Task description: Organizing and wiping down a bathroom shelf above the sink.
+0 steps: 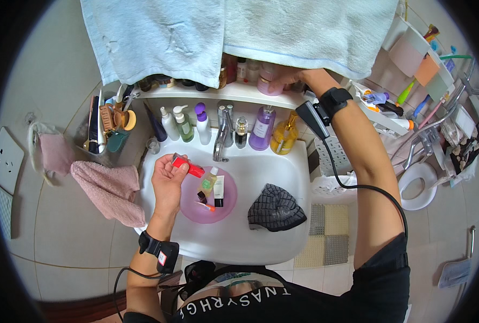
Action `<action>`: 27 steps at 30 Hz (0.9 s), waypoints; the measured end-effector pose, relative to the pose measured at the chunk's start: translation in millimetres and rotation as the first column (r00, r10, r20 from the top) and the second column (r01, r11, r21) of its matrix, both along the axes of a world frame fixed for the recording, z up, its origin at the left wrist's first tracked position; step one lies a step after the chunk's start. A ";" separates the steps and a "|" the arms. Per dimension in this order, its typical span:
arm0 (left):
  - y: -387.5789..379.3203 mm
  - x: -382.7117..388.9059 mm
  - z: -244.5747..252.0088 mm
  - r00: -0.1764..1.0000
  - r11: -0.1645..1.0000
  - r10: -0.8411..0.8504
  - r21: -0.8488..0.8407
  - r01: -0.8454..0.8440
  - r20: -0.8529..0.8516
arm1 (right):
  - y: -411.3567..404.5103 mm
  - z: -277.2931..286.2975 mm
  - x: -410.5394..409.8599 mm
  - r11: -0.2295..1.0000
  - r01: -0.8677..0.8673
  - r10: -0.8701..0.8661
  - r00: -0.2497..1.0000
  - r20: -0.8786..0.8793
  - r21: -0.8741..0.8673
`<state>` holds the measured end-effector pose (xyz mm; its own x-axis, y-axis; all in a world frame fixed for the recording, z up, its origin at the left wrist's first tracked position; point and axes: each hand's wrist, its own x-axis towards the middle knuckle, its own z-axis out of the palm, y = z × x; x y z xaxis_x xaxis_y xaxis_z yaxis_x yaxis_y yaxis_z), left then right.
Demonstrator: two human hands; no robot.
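Observation:
My left hand [168,177] grips a small red box [193,168] with a dark end, above a pink translucent basin [189,212] in the white washbasin [239,246]. In the pink basin lie a small bottle of yellowish liquid [208,182], a white tube with a black cap [219,189], a small dark piece [202,197] and a thin orange-ended item [207,207]. My right hand [290,77] reaches under the hanging towel to the white shelf [227,92]. It is against a pink jar [268,85]; its fingers are partly hidden, so its hold is unclear.
Several pump bottles, including a purple bottle [262,129] and a yellow bottle [284,136], flank the faucet [222,133]. A dark checked knit hat [277,210] lies in the washbasin. Pale blue towels [300,32] overhang the shelf. A pink towel [106,189] drapes at the left.

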<state>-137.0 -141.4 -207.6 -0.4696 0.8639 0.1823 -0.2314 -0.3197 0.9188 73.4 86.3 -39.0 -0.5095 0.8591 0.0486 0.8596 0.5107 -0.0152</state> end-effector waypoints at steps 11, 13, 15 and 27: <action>-13.2 -22.9 -37.9 0.999 0.997 0.020 -0.075 -0.023 -0.046 | -6.1 -11.7 10.7 0.982 -0.020 -0.014 0.983 -0.185 -0.185; -16.8 -29.3 -45.4 0.999 0.993 0.049 -0.107 -0.051 -0.015 | -6.9 -9.3 1.4 0.946 -0.033 0.014 0.998 -0.063 -0.322; -21.3 -38.8 -52.9 0.998 0.992 0.058 -0.112 -0.062 -0.035 | -30.4 -0.8 -5.7 0.989 -0.049 0.057 0.997 0.057 -0.137; -40.8 -64.3 -82.3 0.989 0.973 0.110 -0.194 -0.127 -0.094 | -159.2 -147.1 -8.6 0.835 -0.523 0.534 0.692 -0.485 0.173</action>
<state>-201.3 -182.2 -289.9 -0.5614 0.8257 0.0550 -0.1241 -0.1496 0.9809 64.7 -72.9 -186.1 -0.7777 0.4512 0.4378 0.3204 0.8836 -0.3416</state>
